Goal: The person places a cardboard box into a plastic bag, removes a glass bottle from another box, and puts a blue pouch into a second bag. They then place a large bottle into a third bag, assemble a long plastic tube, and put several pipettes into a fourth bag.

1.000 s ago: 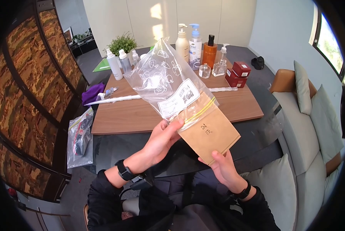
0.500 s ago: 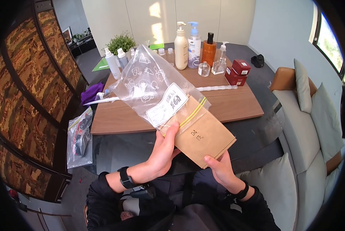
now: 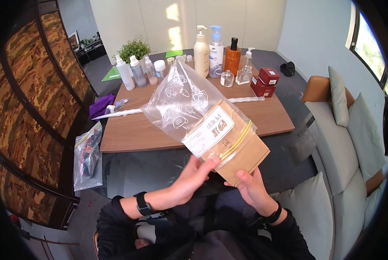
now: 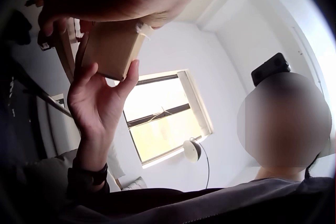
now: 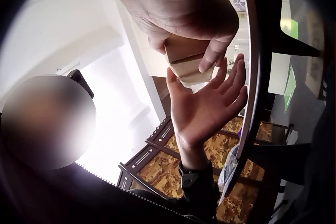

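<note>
Both hands are on a flat brown cardboard box [image 3: 252, 152], tilted over the table's near edge. A clear zip bag [image 3: 183, 102] with white drawings, a white label and a yellow zip line covers the box's far part. My right hand [image 3: 253, 193] holds the bare near corner, thumb on top and fingers underneath. At the bag's mouth, my left hand [image 3: 191, 180] pinches the edge with its thumb on the upper side. The right wrist view shows the left hand's other fingers [image 5: 233, 85] spread beneath the box.
Pump bottles [image 3: 201, 54], small spray bottles [image 3: 124, 73] and red boxes [image 3: 263, 82] stand along the back of the wooden table [image 3: 133, 134]. A white strip [image 3: 129, 112] lies across it. Another zip bag [image 3: 87, 158] hangs at the left edge; a sofa [image 3: 345, 169] is on the right.
The bag has slid further over the box, its zip line now past the printed characters. My left hand has shifted right and down with the bag's mouth; the right hand keeps its hold.
</note>
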A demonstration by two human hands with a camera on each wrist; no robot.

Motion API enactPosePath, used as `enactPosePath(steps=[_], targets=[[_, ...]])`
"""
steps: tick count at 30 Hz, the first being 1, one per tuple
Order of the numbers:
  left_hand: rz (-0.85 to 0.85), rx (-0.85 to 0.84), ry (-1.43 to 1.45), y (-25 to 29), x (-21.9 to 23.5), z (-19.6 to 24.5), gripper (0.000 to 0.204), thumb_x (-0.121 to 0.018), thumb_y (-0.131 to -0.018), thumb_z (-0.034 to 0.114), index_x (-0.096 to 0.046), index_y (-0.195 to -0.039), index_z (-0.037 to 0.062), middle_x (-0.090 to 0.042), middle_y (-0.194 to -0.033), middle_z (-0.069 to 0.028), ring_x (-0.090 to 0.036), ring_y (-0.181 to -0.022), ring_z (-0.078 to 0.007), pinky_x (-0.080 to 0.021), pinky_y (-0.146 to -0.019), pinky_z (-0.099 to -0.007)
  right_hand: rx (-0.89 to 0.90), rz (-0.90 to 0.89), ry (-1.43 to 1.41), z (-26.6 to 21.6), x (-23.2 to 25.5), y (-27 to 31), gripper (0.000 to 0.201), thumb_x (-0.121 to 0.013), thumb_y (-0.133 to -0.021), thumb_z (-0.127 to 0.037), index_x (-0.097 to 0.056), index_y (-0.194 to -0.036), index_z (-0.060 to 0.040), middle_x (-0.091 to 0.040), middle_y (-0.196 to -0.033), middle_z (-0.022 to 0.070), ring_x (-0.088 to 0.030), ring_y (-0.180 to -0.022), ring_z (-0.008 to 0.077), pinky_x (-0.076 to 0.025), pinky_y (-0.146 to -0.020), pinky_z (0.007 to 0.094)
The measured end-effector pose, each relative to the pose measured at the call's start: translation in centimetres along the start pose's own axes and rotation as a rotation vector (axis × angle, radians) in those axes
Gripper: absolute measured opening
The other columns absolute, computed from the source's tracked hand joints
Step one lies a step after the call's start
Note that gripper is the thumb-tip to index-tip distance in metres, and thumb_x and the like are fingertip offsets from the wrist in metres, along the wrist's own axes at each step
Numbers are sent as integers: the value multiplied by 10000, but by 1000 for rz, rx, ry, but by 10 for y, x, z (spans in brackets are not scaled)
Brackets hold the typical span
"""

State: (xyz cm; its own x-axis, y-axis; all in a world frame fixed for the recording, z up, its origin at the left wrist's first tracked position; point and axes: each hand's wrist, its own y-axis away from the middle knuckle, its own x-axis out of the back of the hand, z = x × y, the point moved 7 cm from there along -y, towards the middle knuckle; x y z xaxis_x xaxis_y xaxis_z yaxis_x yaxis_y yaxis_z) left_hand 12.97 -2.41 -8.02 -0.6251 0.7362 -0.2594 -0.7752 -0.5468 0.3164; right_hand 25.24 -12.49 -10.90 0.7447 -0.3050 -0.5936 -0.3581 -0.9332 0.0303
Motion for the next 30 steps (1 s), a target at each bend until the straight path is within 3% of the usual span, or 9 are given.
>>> enactPosePath(steps=[2,5,8,16,19,22,25,26,30], targets=[[73,-88,100,-7,15,7,729,-655,-891,442,-286,-1415,95,-443,-1374,-72,-407,-1281,-192,-367,-996,-386,-33,-7,-41,-2,2,2,560,-627,-911,-97,-311,-1370,-38,-534,-1265,134,-616,-1095,241,-580,-818,415],[-21,-209,373,-11,20,34,549,-632,-931,250,-361,-1380,88,-531,-1290,-68,-519,-1196,-169,-444,-981,-367,-77,-34,-44,3,-1,4,563,-623,-916,-108,-304,-1375,-42,-533,-1263,132,-619,-1091,238,-587,-802,418],[2,-234,371,-7,17,44,504,-625,-934,222,-398,-1364,86,-574,-1235,-58,-565,-1148,-167,-475,-958,-348,-96,-55,13,6,-11,3,573,-623,-917,-112,-293,-1381,-46,-529,-1265,132,-619,-1090,234,-593,-789,412],[159,-208,367,-5,3,-5,504,-622,-941,200,-382,-1359,52,-513,-1335,-95,-491,-1245,-198,-416,-1026,-378,-62,-56,218,11,-20,-8,621,-642,-925,-221,-287,-1409,-61,-527,-1299,131,-608,-1125,254,-592,-806,428],[51,-137,423,-6,6,0,491,-609,-948,221,-399,-1359,54,-528,-1324,-79,-504,-1233,-193,-414,-1026,-374,-137,-108,233,11,-20,-6,651,-642,-931,-251,-267,-1426,-53,-521,-1328,148,-615,-1124,271,-589,-802,413],[-34,-60,468,-10,16,1,479,-566,-966,275,-425,-1366,52,-547,-1319,-66,-518,-1227,-184,-415,-1022,-364,-265,-343,229,-2,-28,1,597,-626,-948,-235,-319,-1412,-20,-543,-1315,183,-632,-1105,279,-568,-806,365],[-61,-55,445,-8,15,3,487,-573,-961,275,-413,-1367,58,-545,-1316,-65,-521,-1221,-182,-423,-1013,-363,-328,-248,326,1,-16,-4,465,-594,-970,-248,-448,-1337,-3,-593,-1267,192,-659,-1065,301,-558,-805,356],[-69,-65,434,-7,13,5,488,-577,-959,274,-409,-1366,62,-543,-1314,-64,-522,-1218,-181,-425,-1011,-364,-259,-217,336,1,-16,-6,370,-600,-967,-231,-541,-1243,8,-662,-1147,167,-694,-966,269,-562,-763,324],[-44,-31,428,-4,8,2,508,-613,-936,270,-386,-1352,86,-535,-1285,-69,-537,-1189,-186,-460,-965,-398,-260,-220,441,10,-12,-9,318,-622,-953,-226,-590,-1164,9,-700,-1027,139,-709,-854,216,-556,-689,285]])
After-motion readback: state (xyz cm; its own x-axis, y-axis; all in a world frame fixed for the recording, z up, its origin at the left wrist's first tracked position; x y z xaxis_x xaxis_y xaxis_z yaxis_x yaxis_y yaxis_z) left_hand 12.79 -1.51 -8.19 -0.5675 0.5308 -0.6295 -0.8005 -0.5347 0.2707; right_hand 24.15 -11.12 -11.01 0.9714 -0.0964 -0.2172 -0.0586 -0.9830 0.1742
